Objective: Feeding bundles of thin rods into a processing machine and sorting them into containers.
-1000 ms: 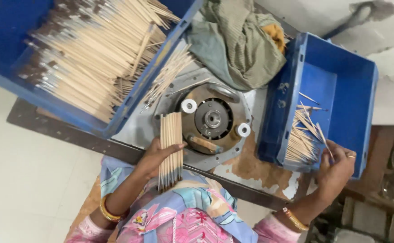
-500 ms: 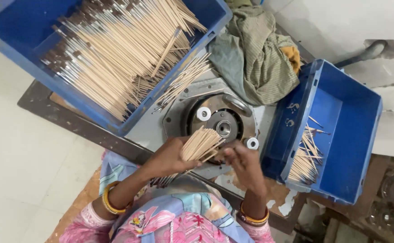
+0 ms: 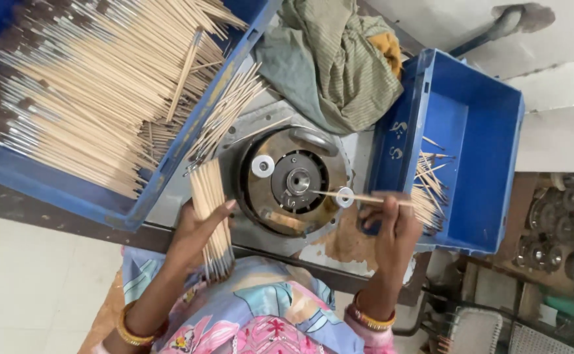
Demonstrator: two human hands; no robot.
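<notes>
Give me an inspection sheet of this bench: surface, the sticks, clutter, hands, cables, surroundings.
Surface: grey metal bench with a round machine head; brown dust by its edge.
Job's things: bundle of sticks in left hand; single stick in right hand, tip pointing toward the machine's centre hole.
Clutter: large blue crate full of sticks; smaller blue crate with a few; crumpled olive cloth.
Hands: both gripping, fingers closed on sticks.
Cables: nothing seen.
Surroundings: pale floor; metal parts at right.

Stick bundle (image 3: 209, 219) upright; single stick (image 3: 356, 196) approx. level
</notes>
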